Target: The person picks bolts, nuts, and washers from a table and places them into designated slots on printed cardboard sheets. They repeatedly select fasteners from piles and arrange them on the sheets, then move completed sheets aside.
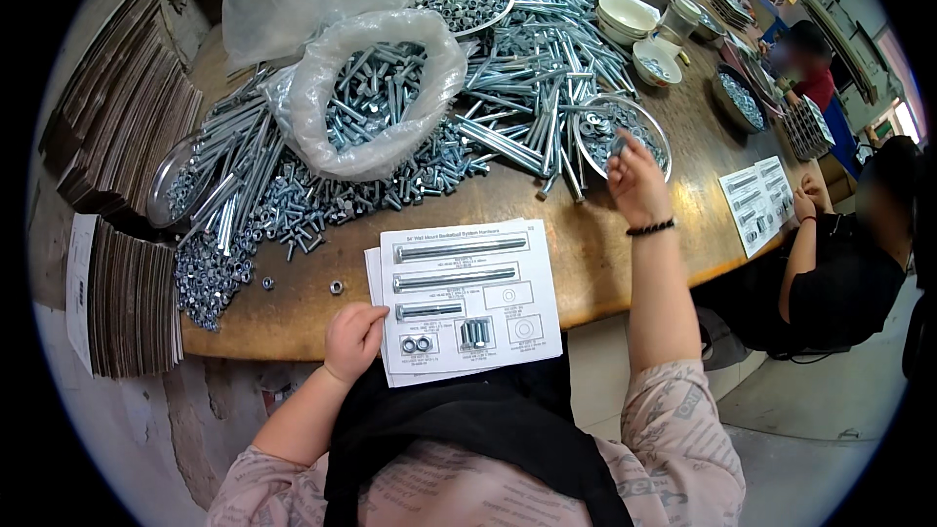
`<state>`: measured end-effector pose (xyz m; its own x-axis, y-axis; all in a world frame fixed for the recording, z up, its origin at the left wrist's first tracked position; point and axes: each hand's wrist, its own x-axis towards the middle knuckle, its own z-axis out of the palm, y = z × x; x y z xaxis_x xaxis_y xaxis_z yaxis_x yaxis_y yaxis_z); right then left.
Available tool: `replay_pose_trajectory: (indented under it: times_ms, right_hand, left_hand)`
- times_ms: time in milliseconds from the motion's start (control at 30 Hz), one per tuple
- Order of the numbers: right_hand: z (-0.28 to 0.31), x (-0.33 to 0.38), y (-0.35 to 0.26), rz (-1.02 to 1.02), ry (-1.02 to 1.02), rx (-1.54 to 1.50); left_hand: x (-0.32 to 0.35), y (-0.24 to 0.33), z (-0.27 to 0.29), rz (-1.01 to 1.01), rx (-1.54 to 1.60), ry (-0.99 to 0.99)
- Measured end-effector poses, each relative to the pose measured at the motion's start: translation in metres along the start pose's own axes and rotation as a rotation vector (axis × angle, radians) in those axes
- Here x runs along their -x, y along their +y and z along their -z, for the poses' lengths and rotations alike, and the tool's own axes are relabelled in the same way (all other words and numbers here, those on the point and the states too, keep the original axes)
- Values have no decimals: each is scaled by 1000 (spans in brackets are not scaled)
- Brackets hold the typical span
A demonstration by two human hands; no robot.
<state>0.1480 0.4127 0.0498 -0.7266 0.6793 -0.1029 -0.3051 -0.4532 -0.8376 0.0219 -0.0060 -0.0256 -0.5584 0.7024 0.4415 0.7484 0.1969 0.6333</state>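
Note:
My right hand (639,183) is raised at the near rim of a round metal tray of flat washers (597,127). Its thumb and fingertips are pinched round a small grey washer (618,145). My left hand (353,342) is at the left edge of a stack of printed sheets (459,268), its fingers curled and pressed against that edge. On the top sheet lie several bolts, with long ones (459,249) in printed boxes, short bolts (475,334) in a bundle and two nuts (416,344). The two washer boxes show only printed rings.
A clear plastic bag of bolts (444,63) sits amid heaped long bolts (547,29), short bolts (342,197) and nuts (210,283). Two loose nuts (337,287) lie near the sheets. Stacked cardboard (127,303) stands left. A co-worker (839,263) sits at right beside bowls (737,98).

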Motion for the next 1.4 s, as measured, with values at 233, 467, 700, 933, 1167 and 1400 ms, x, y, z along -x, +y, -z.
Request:
replay_pose_trajectory:
  times_ms: [233,467,700,933,1167,1400]
  right_hand:
    - [-36,91,40,-188,-286,-284]
    - [-53,131,44,-358,-254,-175]
    - [-92,162,87,-537,-199,-321]
    - [-96,173,103,-549,-120,-163]
    - [-93,179,105,-568,-148,-208]
    - [-81,179,117,-610,-237,-213]
  left_hand:
    - [-1,2,1,-7,27,12]
    - [-12,28,6,-20,115,50]
    - [-76,104,-18,-81,543,-322]
    - [-75,87,-31,-259,412,-240]
    - [-74,85,-28,-404,181,-233]
    - [-77,91,-26,-455,12,-434]
